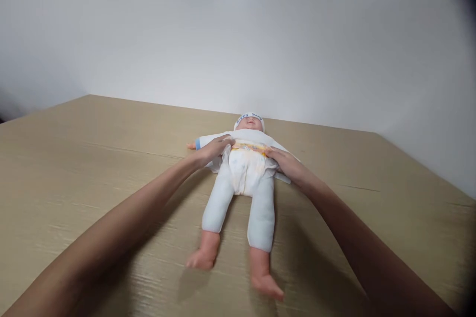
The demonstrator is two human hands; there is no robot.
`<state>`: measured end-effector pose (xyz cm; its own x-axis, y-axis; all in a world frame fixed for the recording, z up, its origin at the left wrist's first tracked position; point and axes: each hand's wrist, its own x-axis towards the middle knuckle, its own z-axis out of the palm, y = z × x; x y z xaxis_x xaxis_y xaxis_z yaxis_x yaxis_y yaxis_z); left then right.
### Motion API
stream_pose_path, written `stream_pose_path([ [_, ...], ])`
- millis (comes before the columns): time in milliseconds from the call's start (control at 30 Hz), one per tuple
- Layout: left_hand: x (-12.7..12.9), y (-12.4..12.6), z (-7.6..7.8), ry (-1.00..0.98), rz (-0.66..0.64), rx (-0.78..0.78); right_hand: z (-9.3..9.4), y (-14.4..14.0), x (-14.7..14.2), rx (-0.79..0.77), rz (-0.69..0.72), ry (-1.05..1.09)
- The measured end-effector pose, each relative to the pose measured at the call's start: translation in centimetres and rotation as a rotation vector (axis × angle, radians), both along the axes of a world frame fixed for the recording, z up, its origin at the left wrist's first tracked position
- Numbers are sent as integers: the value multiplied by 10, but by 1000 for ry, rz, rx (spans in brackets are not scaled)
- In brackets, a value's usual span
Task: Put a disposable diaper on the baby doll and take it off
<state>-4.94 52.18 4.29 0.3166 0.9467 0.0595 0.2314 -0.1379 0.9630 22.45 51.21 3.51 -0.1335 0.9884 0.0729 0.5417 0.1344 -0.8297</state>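
Note:
A baby doll (243, 193) lies on its back on the wooden table (74, 168), head away from me, bare feet toward me. It wears white clothes, a white cap and a white diaper (247, 171) with a yellow printed waistband. My left hand (213, 149) rests on the doll's left-side waist, fingers on the diaper's upper edge. My right hand (286, 163) presses the diaper's other side at the waist. Both hands lie flat against the diaper, fingers pinching or pressing its side tabs.
A plain white partition wall (238, 44) stands behind the table's far edge. The table's right edge runs diagonally at the right. A white cloth lies under the doll's torso.

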Motion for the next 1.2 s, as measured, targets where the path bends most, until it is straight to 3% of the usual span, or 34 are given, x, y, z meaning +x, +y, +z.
stream_pose_path([
  [167, -8, -22, -4, -103, -58, -199, -2, -27, 9, -102, 94, 33],
  [400, -38, -102, 4, -224, -248, -433, 14, -119, -1, -248, 165, 111],
  [500, -42, -118, 5, -236, -221, -470, 15, -138, 0, -286, 210, 182],
  [600, -43, -117, 2, -248, -163, -434, 10, -137, 5, -188, 170, 162],
  [733, -49, -108, 5, -219, -62, -326, 5, -136, 14, 39, -43, 110],
  [833, -51, -109, 18, -68, 31, -167, 2, -150, 25, 211, -176, -42],
  [900, -45, -116, 29, 61, 53, -2, -4, -163, 33, 250, -187, -199],
  [1033, -7, -138, 43, 274, -43, 402, -24, -182, 42, 329, -136, -412],
  [1133, 28, -149, 40, 442, -158, 618, -39, -185, 43, 370, -132, -439],
  [1200, 44, -151, 33, 540, -147, 659, -45, -184, 44, 338, -145, -429],
])
